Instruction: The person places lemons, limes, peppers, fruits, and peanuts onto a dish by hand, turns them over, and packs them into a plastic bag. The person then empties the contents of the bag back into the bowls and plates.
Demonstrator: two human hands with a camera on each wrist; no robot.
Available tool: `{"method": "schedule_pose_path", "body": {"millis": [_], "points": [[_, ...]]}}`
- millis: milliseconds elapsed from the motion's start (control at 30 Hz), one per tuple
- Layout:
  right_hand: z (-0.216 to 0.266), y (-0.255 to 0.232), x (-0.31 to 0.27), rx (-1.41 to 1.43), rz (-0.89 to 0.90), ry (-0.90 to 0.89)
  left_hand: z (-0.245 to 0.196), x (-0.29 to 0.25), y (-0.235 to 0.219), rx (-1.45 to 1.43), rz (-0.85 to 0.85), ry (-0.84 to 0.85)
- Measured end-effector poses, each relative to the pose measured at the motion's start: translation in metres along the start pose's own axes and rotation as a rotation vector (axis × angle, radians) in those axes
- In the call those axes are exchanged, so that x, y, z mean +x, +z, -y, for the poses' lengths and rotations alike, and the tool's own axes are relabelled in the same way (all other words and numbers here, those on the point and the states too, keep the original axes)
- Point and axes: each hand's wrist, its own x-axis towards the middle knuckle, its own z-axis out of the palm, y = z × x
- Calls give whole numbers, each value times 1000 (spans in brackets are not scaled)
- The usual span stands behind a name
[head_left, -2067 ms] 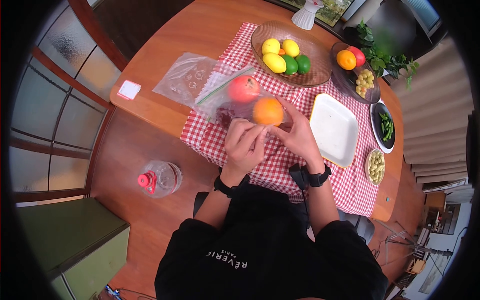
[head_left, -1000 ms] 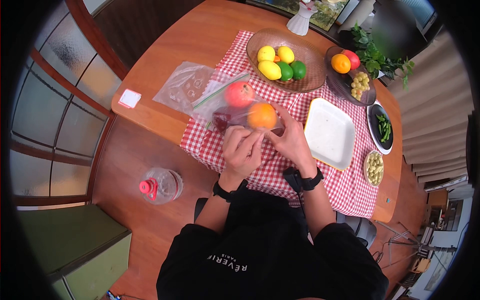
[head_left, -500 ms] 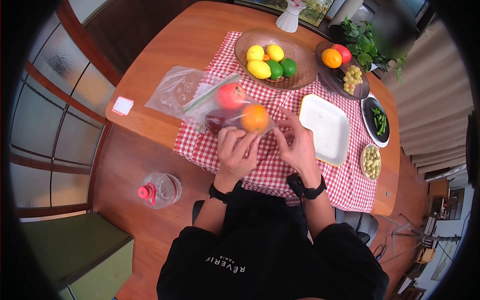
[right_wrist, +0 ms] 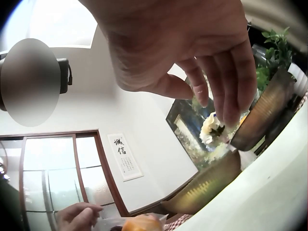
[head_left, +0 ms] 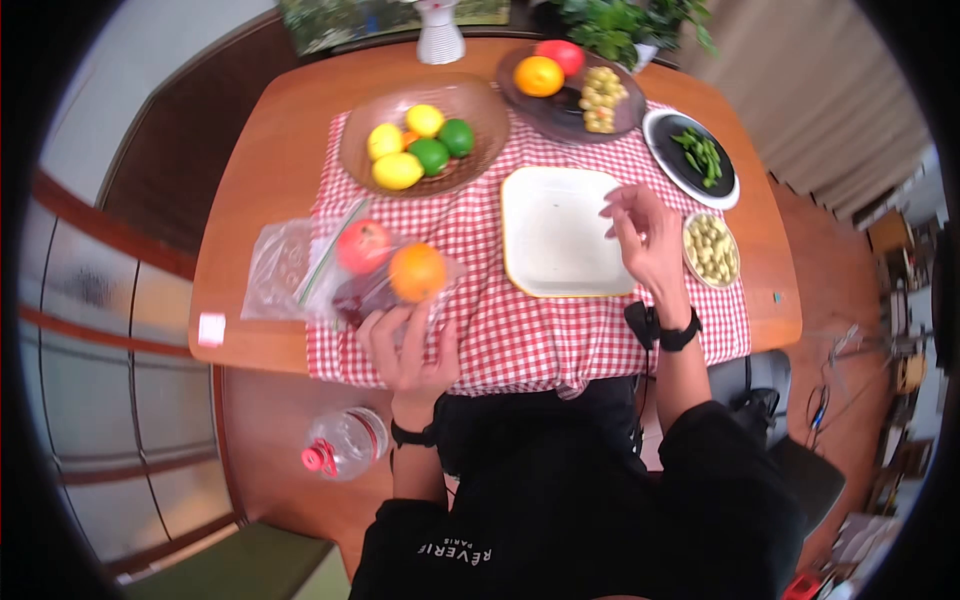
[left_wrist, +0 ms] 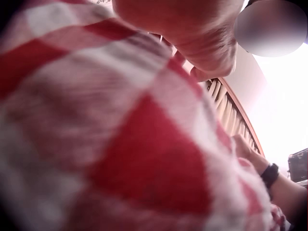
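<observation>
A clear zip bag (head_left: 318, 285) lies on the checkered cloth at the left, holding an orange (head_left: 417, 272), a round red fruit (head_left: 363, 246) and something dark red (head_left: 362, 297). At the bag's near edge is my left hand (head_left: 412, 350), its fingers loosely bent and touching the plastic beside the orange. My right hand (head_left: 648, 240) hovers over the right side of a white tray (head_left: 560, 235), fingers relaxed, with nothing in them. In the right wrist view, the same hand (right_wrist: 187, 53) hangs with its fingers pointing down and apart from the thumb.
A brown glass bowl (head_left: 478, 125) with lemons and limes stands at the back left. Behind the tray, a dark bowl (head_left: 555, 122) carries grapes, an orange and a red fruit. Green peppers (head_left: 700, 158) on a plate and a small bowl of pale green pieces (head_left: 712, 250) sit at the right.
My right hand has let go of the bag's corner and moved right, over the tray. The left hand has stayed at the bag. The head view has turned to the right.
</observation>
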Motion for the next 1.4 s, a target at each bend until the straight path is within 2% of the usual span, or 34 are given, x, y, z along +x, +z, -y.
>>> {"method": "schedule_pose_path", "body": {"millis": [133,233,333,400,433,500,567,600,633,667,700,767,833,867,900,967,1000,1033,1100,1167,1233,1333,1400], "points": [[-35,-33,21,18,-152,20,-24,11,-3,33,38,88],[-33,-56,35,-90,-98,78,-43,24,0,-14,86,137],[-44,-63,45,-148,-70,43,-55,40,7,-138,145,145],[-50,-63,54,-159,-35,31,-62,60,22,-338,119,39],[-53,-64,59,-178,11,9,-67,70,29,-339,131,45],[-72,-60,69,-142,10,-11,-74,95,48,-590,139,-118],[-81,-56,72,-55,10,26,-76,118,76,-668,167,-77],[-91,-54,70,-94,-13,-45,-76,127,89,-748,191,-47],[-98,-50,65,-93,-19,-32,-76,132,101,-753,204,-47],[-103,-47,63,71,-26,-38,-74,136,115,-788,222,-54],[-106,-46,59,232,-32,-41,-73,137,130,-826,241,-65],[-103,-46,54,196,-51,-47,-62,132,152,-938,251,-146],[-101,-48,52,282,-109,-160,-51,128,168,-958,231,-211],[-97,-52,49,349,-123,-220,-51,123,168,-955,210,-244],[-99,-57,47,334,-137,-206,-49,119,169,-974,226,-246],[-105,-65,45,473,-183,-513,-39,110,170,-999,193,-243],[-104,-66,38,386,-276,-572,-36,108,170,-1020,201,-244],[-105,-66,38,364,-281,-562,-33,104,170,-1013,198,-257],[-107,-63,38,365,-367,-654,-31,95,169,-1016,195,-301],[-103,-64,39,323,-349,-647,-31,100,160,-1076,227,-244],[-98,-58,40,269,-406,-549,-34,101,159,-1097,206,-261],[-98,-57,42,185,-403,-531,-38,103,158,-1108,152,-227],[-95,-56,41,128,-417,-505,-40,107,157,-1206,128,-109]]}}
